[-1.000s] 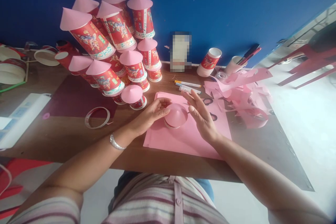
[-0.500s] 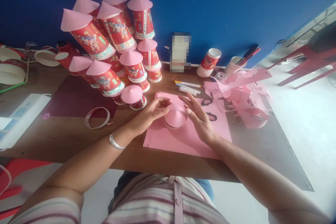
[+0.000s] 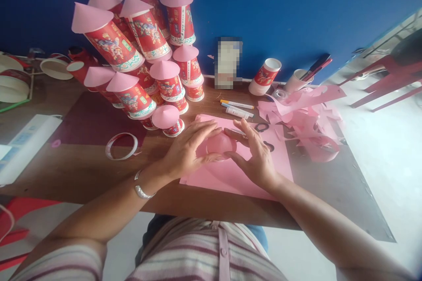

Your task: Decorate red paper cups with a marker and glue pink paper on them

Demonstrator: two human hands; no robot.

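Note:
A pink paper cone (image 3: 221, 144) sits like a roof on a cup that it mostly hides. My left hand (image 3: 187, 147) curves round its left side, thumb at the near rim and fingers along the far edge. From the right, my right hand (image 3: 255, 153) does the same, so both hands enclose the cone, thumb tips close together. Beneath them lies pink paper (image 3: 237, 175). The black scissor handles (image 3: 263, 127) show just beyond my right hand. A small cone-topped red cup (image 3: 173, 127) stands beyond my left hand.
Stacks of red cups with pink cones (image 3: 145, 30) stand at the back left. A tape roll (image 3: 121, 146) lies on the left of the table. Pens (image 3: 237, 104), a red cup (image 3: 265, 77), a pen holder (image 3: 298, 81) and pink paper scraps (image 3: 306, 118) are at the back right.
Both hands have lowered and closed in round the pink cone, thumbs now at its near rim; before, they hovered wider beside it. The view has shifted slightly.

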